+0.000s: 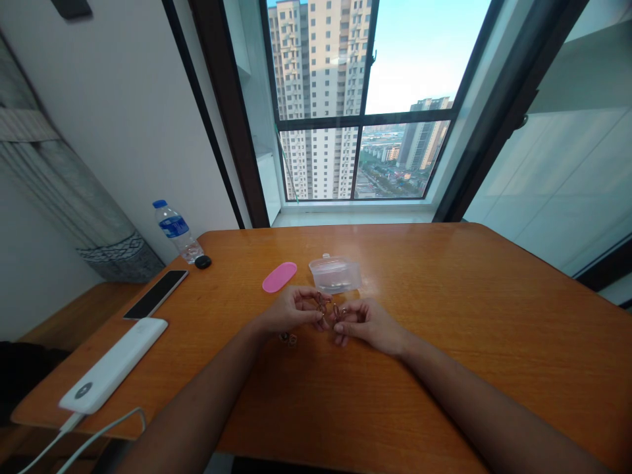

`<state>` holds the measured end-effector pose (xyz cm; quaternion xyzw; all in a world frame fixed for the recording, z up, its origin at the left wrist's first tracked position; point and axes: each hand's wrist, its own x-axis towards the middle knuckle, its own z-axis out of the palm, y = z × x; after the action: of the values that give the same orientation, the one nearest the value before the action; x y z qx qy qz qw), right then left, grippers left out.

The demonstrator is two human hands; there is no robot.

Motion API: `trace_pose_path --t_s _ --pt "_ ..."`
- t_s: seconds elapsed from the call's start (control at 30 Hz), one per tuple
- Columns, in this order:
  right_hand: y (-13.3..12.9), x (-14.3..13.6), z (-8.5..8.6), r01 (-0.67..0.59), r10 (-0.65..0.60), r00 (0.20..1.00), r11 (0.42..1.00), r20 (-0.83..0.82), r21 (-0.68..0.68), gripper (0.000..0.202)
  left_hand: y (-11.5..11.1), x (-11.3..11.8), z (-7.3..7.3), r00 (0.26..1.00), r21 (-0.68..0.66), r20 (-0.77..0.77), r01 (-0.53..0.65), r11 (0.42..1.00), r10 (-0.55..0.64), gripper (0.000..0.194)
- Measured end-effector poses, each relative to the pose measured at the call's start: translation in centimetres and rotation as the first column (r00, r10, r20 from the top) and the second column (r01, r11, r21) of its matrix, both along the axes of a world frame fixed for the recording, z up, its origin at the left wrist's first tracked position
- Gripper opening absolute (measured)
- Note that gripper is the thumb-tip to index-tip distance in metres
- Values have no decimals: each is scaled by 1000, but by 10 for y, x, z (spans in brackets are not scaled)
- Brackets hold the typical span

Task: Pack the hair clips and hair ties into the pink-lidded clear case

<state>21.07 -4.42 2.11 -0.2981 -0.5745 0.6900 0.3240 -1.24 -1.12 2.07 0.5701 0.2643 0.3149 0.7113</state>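
Observation:
Above the wooden table, both hands meet near the middle, fingertips pinched. My left hand grips a small coppery metal piece of curved loops. My right hand pinches a similar looped metal piece. The two pieces are close together; whether they are linked is too small to tell. Small metal rings lie on the table below my left wrist. Just beyond the hands stands a clear plastic box, with a pink oval piece flat on the table to its left.
On the left side are a white power bank with a cable, a phone, a small black round object and a water bottle. A window is behind the table's far edge.

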Motion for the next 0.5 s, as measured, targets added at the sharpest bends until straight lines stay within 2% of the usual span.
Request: trace_pose_path --t_s 0.1,0.23,0.4,0.5 --pt "0 -1 0 11 -11 1000 1000 7 -30 34 -1 1 0 1000 -17 -2 9 1000 -9 58" --pt "2 -1 -1 89 -89 996 996 -6 5 30 -1 2 0 1000 -6 -4 1 1000 -1 52" --pt "8 2 -9 224 -222 974 973 -34 51 28 1 3 -4 996 4 -47 -72 997 72 47" --pt "10 3 -11 259 -257 966 963 -34 70 27 2 6 -6 993 0 -44 -111 994 111 45"
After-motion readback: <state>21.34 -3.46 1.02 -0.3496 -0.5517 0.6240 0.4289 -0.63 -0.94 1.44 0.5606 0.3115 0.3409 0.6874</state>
